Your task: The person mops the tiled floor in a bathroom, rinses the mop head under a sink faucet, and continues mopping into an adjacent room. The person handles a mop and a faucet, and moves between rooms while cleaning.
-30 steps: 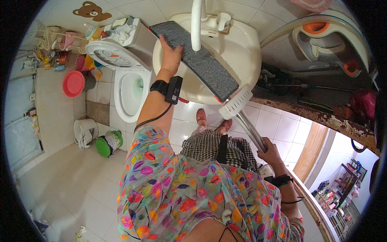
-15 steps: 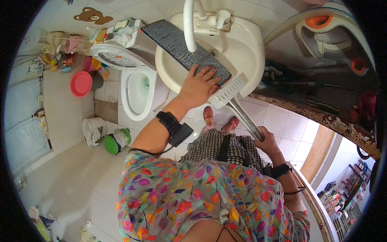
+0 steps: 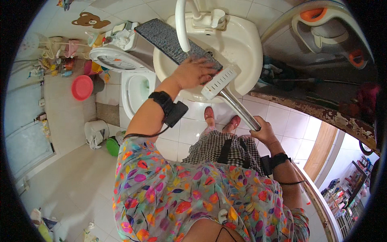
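A flat mop lies slantwise over the white washbasin (image 3: 248, 76), its grey fluffy pad (image 3: 159, 36) reaching past the basin's left rim. My left hand (image 3: 194, 73) rests on the near end of the pad, fingers stretched out and a little blurred. Beside that hand is the mop's white slotted plastic piece (image 3: 219, 83), joined to a shiny metal handle (image 3: 241, 108). Around the lower end of the handle my right hand (image 3: 264, 131) is closed. The white curved faucet (image 3: 181, 30) hangs over the pad; whether water runs is not plain to see.
Left of the basin stands a toilet (image 3: 135, 90) with its lid up. Farther left are a pink basin (image 3: 82, 88), a white bucket (image 3: 96, 133) and a green tub (image 3: 113, 146). At right, a worn-edged ledge (image 3: 318, 117) holds a white-and-orange plastic item (image 3: 318, 34).
My left hand has shifted slightly along the pad and its fingers have blurred. The view has moved a little, and the mop sits slightly farther left and higher in the picture.
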Demonstrator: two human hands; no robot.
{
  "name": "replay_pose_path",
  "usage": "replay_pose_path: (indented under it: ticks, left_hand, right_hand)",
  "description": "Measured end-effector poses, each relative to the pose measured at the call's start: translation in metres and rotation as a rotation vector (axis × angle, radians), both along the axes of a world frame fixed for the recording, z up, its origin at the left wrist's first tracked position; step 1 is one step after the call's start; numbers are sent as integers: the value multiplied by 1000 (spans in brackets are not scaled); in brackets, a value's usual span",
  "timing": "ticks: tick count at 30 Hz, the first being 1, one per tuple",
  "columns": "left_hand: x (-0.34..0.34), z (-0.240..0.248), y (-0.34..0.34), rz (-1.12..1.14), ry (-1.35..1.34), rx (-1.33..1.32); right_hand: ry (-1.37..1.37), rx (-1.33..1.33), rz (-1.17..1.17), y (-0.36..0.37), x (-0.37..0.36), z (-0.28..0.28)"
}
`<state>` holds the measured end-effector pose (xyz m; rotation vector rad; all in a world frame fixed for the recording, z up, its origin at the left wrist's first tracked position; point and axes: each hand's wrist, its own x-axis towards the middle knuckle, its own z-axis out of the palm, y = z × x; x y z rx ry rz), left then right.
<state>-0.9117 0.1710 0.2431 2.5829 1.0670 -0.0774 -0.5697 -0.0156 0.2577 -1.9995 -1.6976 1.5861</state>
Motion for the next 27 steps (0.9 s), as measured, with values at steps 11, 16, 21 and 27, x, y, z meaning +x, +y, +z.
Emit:
replay_pose_path:
  ticks: [11,16,21,27]
  left_hand:
    - [27,-5,10,-153,56,-130]
    - [15,0,36,84,424,-42]
    - [40,-9,8,74,333,-74]
    - [14,-27,18,31,321,30]
  right_hand:
    - [21,3,5,-9,3,0]
    - [35,2,4,-15,2,1]
    - [66,23,-12,-22,3,8]
    - [53,-2,-25,-30,5,11]
